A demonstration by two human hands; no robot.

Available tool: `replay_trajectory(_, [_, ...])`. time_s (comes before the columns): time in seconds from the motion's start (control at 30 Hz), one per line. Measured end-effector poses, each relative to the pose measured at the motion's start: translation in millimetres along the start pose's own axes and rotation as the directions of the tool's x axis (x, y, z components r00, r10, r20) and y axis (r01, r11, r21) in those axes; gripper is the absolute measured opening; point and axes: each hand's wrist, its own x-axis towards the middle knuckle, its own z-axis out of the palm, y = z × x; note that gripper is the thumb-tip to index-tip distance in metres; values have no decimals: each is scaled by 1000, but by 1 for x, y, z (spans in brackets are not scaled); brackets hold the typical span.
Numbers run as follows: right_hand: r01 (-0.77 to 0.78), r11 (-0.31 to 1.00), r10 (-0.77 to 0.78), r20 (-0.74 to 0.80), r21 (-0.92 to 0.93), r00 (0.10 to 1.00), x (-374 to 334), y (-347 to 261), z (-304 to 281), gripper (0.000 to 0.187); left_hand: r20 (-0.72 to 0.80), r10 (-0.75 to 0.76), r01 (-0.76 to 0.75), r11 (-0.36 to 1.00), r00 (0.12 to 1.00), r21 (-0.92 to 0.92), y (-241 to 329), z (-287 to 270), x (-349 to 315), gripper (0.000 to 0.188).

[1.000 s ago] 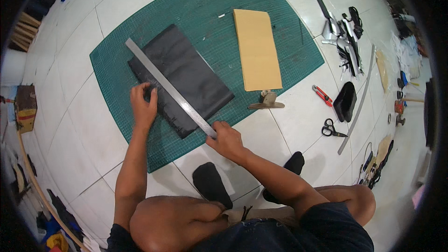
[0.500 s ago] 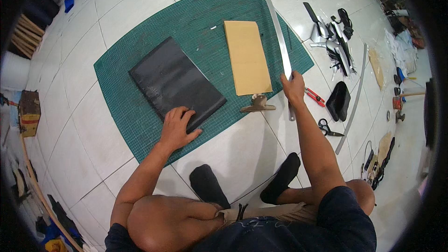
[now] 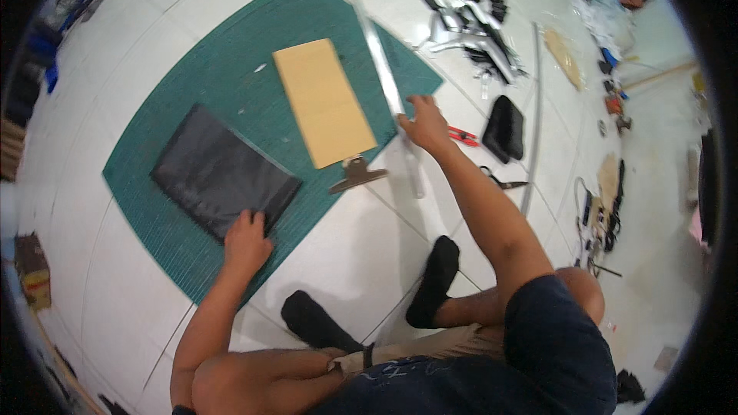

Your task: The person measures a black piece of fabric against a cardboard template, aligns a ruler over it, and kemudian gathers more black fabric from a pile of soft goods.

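A folded black sheet (image 3: 219,173) lies on the left half of the green cutting mat (image 3: 177,69). My left hand (image 3: 247,244) is at its near edge, fingers curled over the sheet; the thumb is mostly hidden. A long metal ruler (image 3: 379,55) crosses the mat's right side, its near end over the floor tiles. Beside it, my right hand (image 3: 427,124) has its thumb and fingers apart, thumb near the ruler's edge, not wrapped round it. Between the sheet and the ruler lies a tan paper piece (image 3: 323,100), with a large metal clip (image 3: 358,174) at its near end.
Right of my right hand are a red cutter (image 3: 463,136), black scissors (image 3: 503,179) and a black pouch-like piece (image 3: 503,129). Beyond them lies a pile of silver and black strips (image 3: 473,30). A long thin strip (image 3: 533,107) runs along the floor. My socked feet are near the mat.
The whole view has shifted, so the mat appears further left. My right hand has loosened from the ruler. My left hand's fingers have drawn in at the black sheet's edge.
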Motion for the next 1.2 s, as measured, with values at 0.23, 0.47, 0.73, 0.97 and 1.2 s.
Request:
replay_trajectory(0.23, [613, 716, -403, 520, -333, 753, 19, 5, -141, 41, -83, -18, 23, 998, 996, 62, 2, 22, 4, 40])
replay_trajectory(0.47, [444, 878, -239, 639, -180, 731, -51, 39, -150, 42, -3, -24, 24, 998, 1000, 65, -8, 12, 6, 33])
replay_trajectory(0.73, [353, 933, -239, 844, 64, 480, -76, 81, -51, 48, -1, -81, 81, 997, 997, -11, 7, 6, 9, 37])
replay_trajectory(0.97, [243, 953, -293, 749, 180, 594, -43, 48, -19, 47, -21, -119, 119, 993, 993, 10, 4, 8, 8, 44])
replay_trajectory(1.2, [237, 963, -246, 763, 125, 598, -51, 39, -21, 47, -57, -112, 111, 994, 992, -12, 0, 10, 8, 42])
